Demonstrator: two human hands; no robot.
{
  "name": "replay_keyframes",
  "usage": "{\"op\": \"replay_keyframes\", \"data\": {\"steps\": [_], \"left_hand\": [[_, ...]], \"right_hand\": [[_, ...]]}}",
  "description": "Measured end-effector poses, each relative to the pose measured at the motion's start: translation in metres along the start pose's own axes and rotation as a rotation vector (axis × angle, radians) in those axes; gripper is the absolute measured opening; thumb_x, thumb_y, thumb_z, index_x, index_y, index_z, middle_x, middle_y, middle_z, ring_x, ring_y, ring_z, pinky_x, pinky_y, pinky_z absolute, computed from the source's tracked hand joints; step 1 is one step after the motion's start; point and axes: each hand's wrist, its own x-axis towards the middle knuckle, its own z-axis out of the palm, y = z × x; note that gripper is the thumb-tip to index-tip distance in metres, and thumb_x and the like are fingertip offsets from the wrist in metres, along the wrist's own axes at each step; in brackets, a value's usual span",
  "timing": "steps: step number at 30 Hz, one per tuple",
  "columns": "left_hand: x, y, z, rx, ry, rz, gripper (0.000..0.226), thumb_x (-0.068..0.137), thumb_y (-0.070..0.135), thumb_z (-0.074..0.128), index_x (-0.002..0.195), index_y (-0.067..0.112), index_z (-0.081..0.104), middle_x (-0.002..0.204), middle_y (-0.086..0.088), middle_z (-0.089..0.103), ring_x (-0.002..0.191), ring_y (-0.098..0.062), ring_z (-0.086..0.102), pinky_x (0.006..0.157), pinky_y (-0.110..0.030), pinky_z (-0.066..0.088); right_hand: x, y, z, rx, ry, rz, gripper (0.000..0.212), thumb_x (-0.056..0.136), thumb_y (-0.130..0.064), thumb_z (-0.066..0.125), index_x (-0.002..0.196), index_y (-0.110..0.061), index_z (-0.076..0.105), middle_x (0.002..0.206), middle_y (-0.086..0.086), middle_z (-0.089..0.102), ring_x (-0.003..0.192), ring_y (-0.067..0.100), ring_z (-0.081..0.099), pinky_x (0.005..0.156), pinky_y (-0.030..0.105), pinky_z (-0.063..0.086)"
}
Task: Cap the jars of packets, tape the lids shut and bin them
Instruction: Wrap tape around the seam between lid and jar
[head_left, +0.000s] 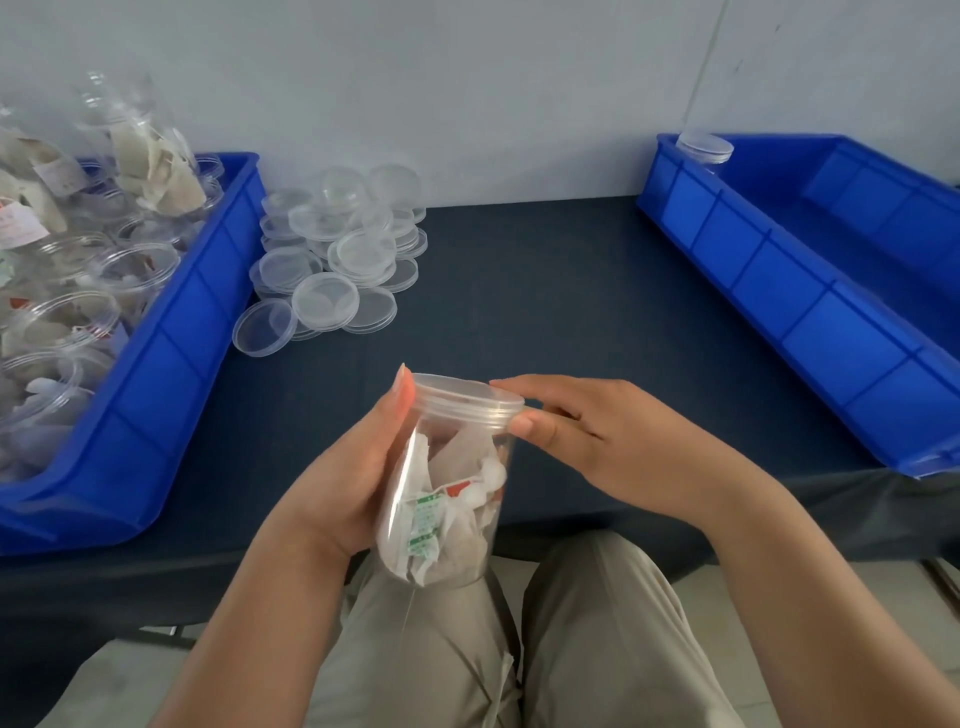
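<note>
Left hand (358, 467) wrapped around a clear jar (447, 499) of packets (held over the lap), right hand (587, 431) pinching its lid (467, 397) — blue bins either side, loose lids (332, 260) on the table (545, 291).

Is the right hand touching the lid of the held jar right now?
Touching. In the head view the right hand has its thumb against the side of the lid and its forefinger on the top edge, with no gap.

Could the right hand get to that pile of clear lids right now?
Probably yes: nothing stands on the table between the right hand and the pile of lids, though it is busy pinching the lid of the jar.
</note>
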Motion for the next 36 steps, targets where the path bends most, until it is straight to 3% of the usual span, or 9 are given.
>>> {"op": "replay_keyframes", "data": {"steps": [3, 8, 13, 16, 21, 24, 26, 29, 36], "left_hand": [[0.000, 0.003, 0.001, 0.110, 0.103, -0.030, 0.092, 0.077, 0.091, 0.062, 0.137, 0.021, 0.071, 0.131, -0.013, 0.072, 0.116, -0.025, 0.072, 0.092, -0.035, 0.059], [0.000, 0.003, 0.008, 0.509, 0.434, 0.177, 0.071, 0.079, 0.085, 0.056, 0.120, 0.029, 0.072, 0.110, 0.010, 0.078, 0.101, -0.007, 0.074, 0.079, -0.020, 0.058], [0.003, -0.001, 0.020, 0.730, 0.502, 0.170, 0.045, 0.085, 0.080, 0.042, 0.119, 0.059, 0.063, 0.121, 0.037, 0.065, 0.117, 0.010, 0.062, 0.089, -0.013, 0.049], [0.003, -0.009, 0.028, 0.856, 0.572, 0.216, 0.085, 0.063, 0.084, 0.069, 0.139, 0.053, 0.044, 0.124, 0.048, 0.054, 0.122, 0.018, 0.053, 0.089, -0.001, 0.042], [0.002, -0.010, 0.027, 0.822, 0.620, 0.302, 0.086, 0.060, 0.080, 0.077, 0.136, 0.050, 0.049, 0.125, 0.041, 0.058, 0.120, 0.013, 0.057, 0.089, -0.003, 0.046], [0.000, -0.007, 0.021, 0.731, 0.630, 0.304, 0.084, 0.063, 0.076, 0.078, 0.138, 0.043, 0.059, 0.125, 0.028, 0.068, 0.116, 0.002, 0.067, 0.098, -0.028, 0.057], [-0.003, -0.003, 0.018, 0.659, 0.605, 0.294, 0.084, 0.064, 0.075, 0.081, 0.138, 0.041, 0.062, 0.124, 0.018, 0.073, 0.116, -0.007, 0.071, 0.097, -0.040, 0.061], [-0.007, 0.001, 0.020, 0.526, 0.577, 0.285, 0.098, 0.055, 0.085, 0.084, 0.138, 0.035, 0.062, 0.122, 0.011, 0.076, 0.112, -0.014, 0.074, 0.086, -0.032, 0.062], [-0.015, 0.010, 0.010, 0.181, 0.454, 0.153, 0.106, 0.048, 0.078, 0.093, 0.131, 0.017, 0.068, 0.117, -0.013, 0.076, 0.105, -0.029, 0.076, 0.079, -0.038, 0.062]], "right_hand": [[0.002, 0.004, 0.001, 0.028, -0.017, 0.016, 0.050, 0.094, -0.092, 0.026, 0.138, -0.076, 0.043, 0.125, -0.058, 0.050, 0.120, -0.026, 0.048, 0.090, -0.003, 0.038], [0.001, 0.012, 0.005, -0.025, 0.028, 0.090, 0.032, 0.092, -0.093, 0.025, 0.114, -0.085, 0.047, 0.121, -0.049, 0.058, 0.115, -0.019, 0.054, 0.087, 0.011, 0.045], [-0.005, 0.006, 0.015, -0.089, 0.107, 0.164, 0.056, 0.094, -0.089, 0.029, 0.136, -0.061, 0.056, 0.119, -0.031, 0.070, 0.109, -0.003, 0.063, 0.091, 0.021, 0.053], [-0.009, -0.001, 0.025, -0.140, 0.156, 0.152, 0.053, 0.100, -0.078, 0.029, 0.133, -0.050, 0.060, 0.104, -0.015, 0.073, 0.096, 0.006, 0.065, 0.084, 0.034, 0.057], [-0.010, 0.000, 0.030, -0.123, 0.174, 0.134, 0.053, 0.099, -0.076, 0.035, 0.143, -0.049, 0.044, 0.117, -0.019, 0.065, 0.104, 0.003, 0.060, 0.084, 0.024, 0.052], [-0.013, 0.005, 0.020, -0.035, 0.057, 0.092, 0.051, 0.100, -0.079, 0.035, 0.147, -0.059, 0.029, 0.126, -0.028, 0.059, 0.112, -0.009, 0.054, 0.084, 0.013, 0.043], [-0.014, 0.006, 0.012, -0.078, 0.031, 0.072, 0.048, 0.100, -0.080, 0.029, 0.145, -0.062, 0.028, 0.107, -0.023, 0.065, 0.104, -0.008, 0.056, 0.078, 0.017, 0.044], [-0.012, 0.005, 0.004, -0.120, 0.030, 0.070, 0.049, 0.098, -0.082, 0.025, 0.139, -0.060, 0.037, 0.089, -0.019, 0.064, 0.096, -0.007, 0.059, 0.069, 0.019, 0.043], [-0.013, 0.010, -0.016, -0.176, 0.012, 0.014, 0.047, 0.096, -0.083, 0.030, 0.136, -0.061, 0.040, 0.107, -0.038, 0.056, 0.096, -0.006, 0.060, 0.061, 0.017, 0.042]]}}
